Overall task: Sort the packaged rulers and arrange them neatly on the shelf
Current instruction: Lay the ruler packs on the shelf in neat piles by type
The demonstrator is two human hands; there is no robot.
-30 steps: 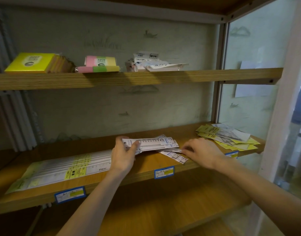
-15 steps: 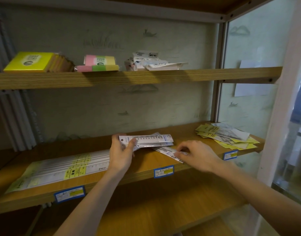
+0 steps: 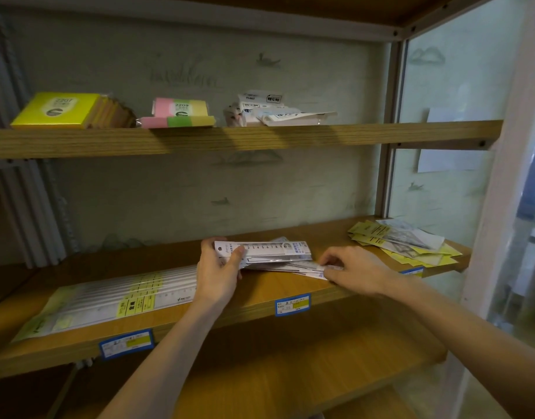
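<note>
Short packaged rulers (image 3: 269, 252) between left hand (image 3: 219, 272) and right hand (image 3: 352, 272).

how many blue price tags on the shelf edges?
3, all on the middle shelf's front edge: left tag below the long rulers, center tag between the forearms, right tag partly behind the right wrist. Others may sit out of frame.

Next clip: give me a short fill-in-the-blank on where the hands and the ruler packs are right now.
1. The left hand grips a stack of short packaged rulers on the ____ shelf.
2. The right hand pinches a loose ruler pack near the shelf's ____ edge.
3. The long ruler packs lie to the ____ of the left hand.

Missing words: middle; front; left
</note>
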